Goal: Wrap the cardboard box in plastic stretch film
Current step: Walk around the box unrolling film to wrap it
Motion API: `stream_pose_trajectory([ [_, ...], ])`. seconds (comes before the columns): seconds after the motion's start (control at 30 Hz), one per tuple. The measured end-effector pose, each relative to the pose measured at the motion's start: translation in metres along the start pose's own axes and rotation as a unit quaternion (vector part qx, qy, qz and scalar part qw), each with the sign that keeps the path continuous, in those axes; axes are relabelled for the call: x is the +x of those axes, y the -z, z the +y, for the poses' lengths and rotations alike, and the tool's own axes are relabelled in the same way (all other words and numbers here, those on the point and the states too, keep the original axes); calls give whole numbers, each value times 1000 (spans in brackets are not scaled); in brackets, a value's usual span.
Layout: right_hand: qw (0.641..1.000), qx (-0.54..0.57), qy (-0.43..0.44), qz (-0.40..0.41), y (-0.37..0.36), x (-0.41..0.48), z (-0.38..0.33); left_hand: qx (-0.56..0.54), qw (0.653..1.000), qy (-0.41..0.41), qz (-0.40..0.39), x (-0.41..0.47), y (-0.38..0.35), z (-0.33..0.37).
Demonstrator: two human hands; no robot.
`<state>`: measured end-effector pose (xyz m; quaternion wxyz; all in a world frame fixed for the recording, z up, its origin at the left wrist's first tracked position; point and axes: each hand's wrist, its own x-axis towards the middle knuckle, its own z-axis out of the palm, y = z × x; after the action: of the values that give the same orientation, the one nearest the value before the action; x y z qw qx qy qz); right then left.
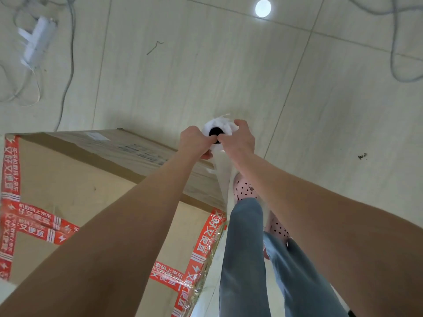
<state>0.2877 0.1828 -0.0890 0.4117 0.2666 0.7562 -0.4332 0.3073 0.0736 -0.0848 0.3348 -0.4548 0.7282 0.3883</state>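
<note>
Fingers (240, 124) of left hand (192, 140) and right hand (238, 139) clench the upright stretch film roll (220, 126) at the far right corner of the cardboard box (75, 179) (mid-wrap, seemingly); rounding it next calls for taut film.

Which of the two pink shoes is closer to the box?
The forward pink black-dotted shoe, beside the brown cardboard box corner; the other shoe stands farther back.

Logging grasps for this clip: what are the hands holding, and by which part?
The stretch film roll, held by its upper end: the left hand and right hand grip opposite sides of it, next to the dark core hole.
</note>
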Motion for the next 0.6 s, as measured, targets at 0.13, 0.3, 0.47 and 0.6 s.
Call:
stream_pose_trajectory([
  [0.13, 998, 29, -32, -44, -3, 1, -7, 171, 977, -125, 30, 0, 12, 12],
  [0.3, 998, 0, -27, -56, 2, 7, -19, 332, 905, -266, -24, 6, 15, 32],
  [0.47, 994, -70, -50, -66, 13, 16, -33, 440, 849, -290, -30, 9, 12, 58],
  [0.6, 989, -123, -28, -76, 14, 25, -49, 406, 878, -253, -21, 13, 20, 68],
])
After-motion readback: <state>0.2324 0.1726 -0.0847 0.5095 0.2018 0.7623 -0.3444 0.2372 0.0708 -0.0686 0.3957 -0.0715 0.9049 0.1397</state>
